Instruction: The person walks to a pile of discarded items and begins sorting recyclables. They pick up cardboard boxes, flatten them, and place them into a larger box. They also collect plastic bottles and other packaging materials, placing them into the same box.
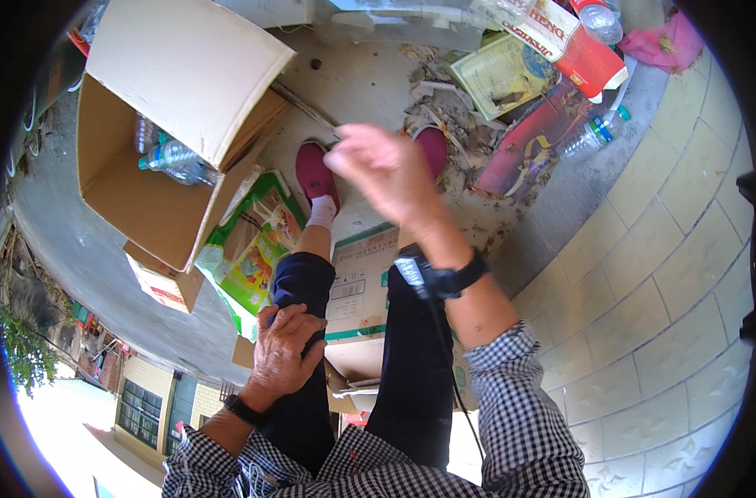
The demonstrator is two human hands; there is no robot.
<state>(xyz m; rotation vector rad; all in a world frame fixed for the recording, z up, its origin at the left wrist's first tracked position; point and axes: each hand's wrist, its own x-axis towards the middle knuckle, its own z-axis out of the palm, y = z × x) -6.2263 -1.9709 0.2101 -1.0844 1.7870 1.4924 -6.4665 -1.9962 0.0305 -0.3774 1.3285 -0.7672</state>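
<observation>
My left hand [288,348] rests on my left knee over the dark trousers, fingers slightly spread, holding nothing. Blurred, my right hand [381,171] hangs above the floor between my two maroon shoes [316,171], its fingers curled. A thin stick [306,103] runs up to its fingertips; I cannot tell whether they touch. To the left, an open cardboard box [141,199] holds several clear plastic bottles [176,159]. A green printed plastic bag [256,249] lies beside my left shoe. Under my legs is a printed carton [359,280].
Dry leaves and scraps [434,109] litter the ground ahead. At upper right are a red and white carton [571,46], a worn green-yellow box [505,75], a flattened red box [533,143] and a plastic bottle [593,137]. A tiled wall [658,261] bounds the right side.
</observation>
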